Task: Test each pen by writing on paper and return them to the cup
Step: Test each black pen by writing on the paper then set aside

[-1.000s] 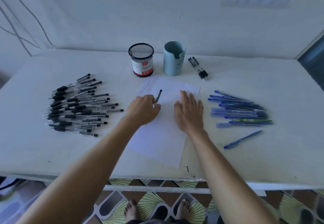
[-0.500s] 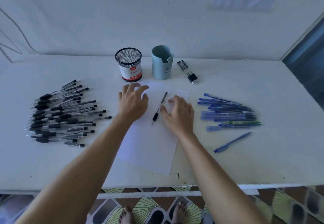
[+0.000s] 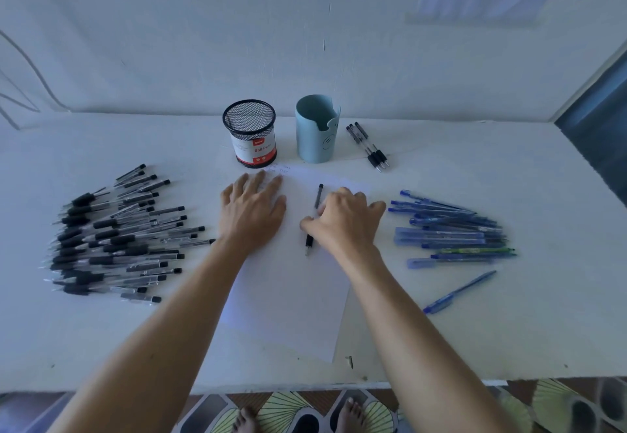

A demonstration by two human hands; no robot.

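Worktop [image 3: 509, 331] edges first: far edge meets the wall [image 3: 203, 42] just behind both cups at 12 o'clock. Front edge runs across at 6, w/ patterned floor tiles [image 3: 291, 409] and bare feet [image 3: 351, 415] below it. Paper [image 3: 291, 303] lies mid-worktop, a bit skewed. Its near R corner stops just short of the front edge, beside a small dark bit [image 3: 350, 361] I can't identify. Bare worktop shows at 7 and 5 o'clock outside the forearms, and in a strip btw the paper and the blue pile.

Black pens pile [image 3: 115, 235] fans out at 9 o'clock, its nearest tips close to the L wrist. Blue pens pile [image 3: 451, 229] sits at 3. One loose blue pen [image 3: 459, 291] lies angled at 4, apart from that pile. Three black pens [image 3: 368, 146] lie together at 1 o'clock, near the blue cup [image 3: 315, 130].

L hand [image 3: 251, 210] lies flat on the paper's top L corner, fingers straight and spread, holding nothing. R hand [image 3: 346, 222] covers the black pen [image 3: 319, 196] on the paper's upper middle. Thumb and curled fingers close on its barrel. The pen lies on the sheet, tip toward 6, both ends sticking out past the hand.

Writing: mesh cup [image 3: 251, 134] at 11 o'clock has a red-and-white label. "Ball P…" reads, the rest curves away, and the logo above is too small to read. Blue cup has a faint curved mark on its front. Handwritten lines by the L fingertips are too small to read.
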